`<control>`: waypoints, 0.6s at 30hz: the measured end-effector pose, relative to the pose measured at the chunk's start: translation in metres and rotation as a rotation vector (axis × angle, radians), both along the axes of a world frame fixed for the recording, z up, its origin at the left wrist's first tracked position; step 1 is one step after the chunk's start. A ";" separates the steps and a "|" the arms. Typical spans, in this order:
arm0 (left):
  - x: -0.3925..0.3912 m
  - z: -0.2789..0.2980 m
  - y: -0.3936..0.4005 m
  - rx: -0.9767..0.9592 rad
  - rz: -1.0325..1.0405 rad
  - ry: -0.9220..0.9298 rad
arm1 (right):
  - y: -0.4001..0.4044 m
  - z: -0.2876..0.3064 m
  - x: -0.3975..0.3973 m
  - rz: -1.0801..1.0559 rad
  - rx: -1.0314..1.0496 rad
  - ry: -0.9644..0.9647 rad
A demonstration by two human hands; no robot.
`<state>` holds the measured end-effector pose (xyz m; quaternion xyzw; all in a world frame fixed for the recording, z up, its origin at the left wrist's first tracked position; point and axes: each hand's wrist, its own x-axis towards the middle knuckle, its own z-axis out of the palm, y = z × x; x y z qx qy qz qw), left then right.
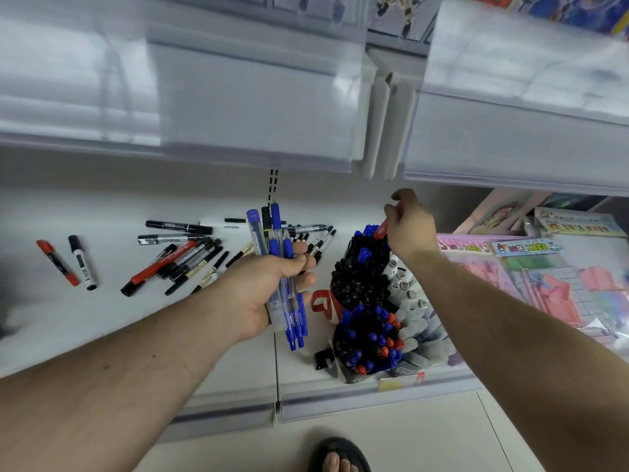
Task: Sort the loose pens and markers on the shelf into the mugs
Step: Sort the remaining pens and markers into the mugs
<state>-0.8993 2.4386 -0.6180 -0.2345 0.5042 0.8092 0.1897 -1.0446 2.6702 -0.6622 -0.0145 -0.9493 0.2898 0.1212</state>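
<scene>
My left hand (272, 287) grips a bunch of blue pens and markers (284, 267) above the white shelf (102, 318). Over the far mug (366, 241), which is full of blue and black pens, my right hand (406, 226) pinches a red pen (384, 226). A red mug (326, 303) packed with black pens stands in the middle. The near mug (369, 345) holds blue, red and black pens. Loose black and red markers (180, 258) lie scattered on the shelf to the left, and a red marker (58, 262) and a black-and-white marker (82, 262) lie apart at far left.
Grey markers (415, 321) are stacked right of the mugs. Pink packaged stationery (544, 281) fills the shelf's right side. An upper shelf edge (238, 124) overhangs close above. My sandalled foot (338, 456) is on the floor below.
</scene>
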 end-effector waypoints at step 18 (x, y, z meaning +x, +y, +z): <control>0.000 -0.007 0.012 -0.021 -0.060 -0.025 | 0.006 0.014 -0.022 -0.141 -0.242 -0.115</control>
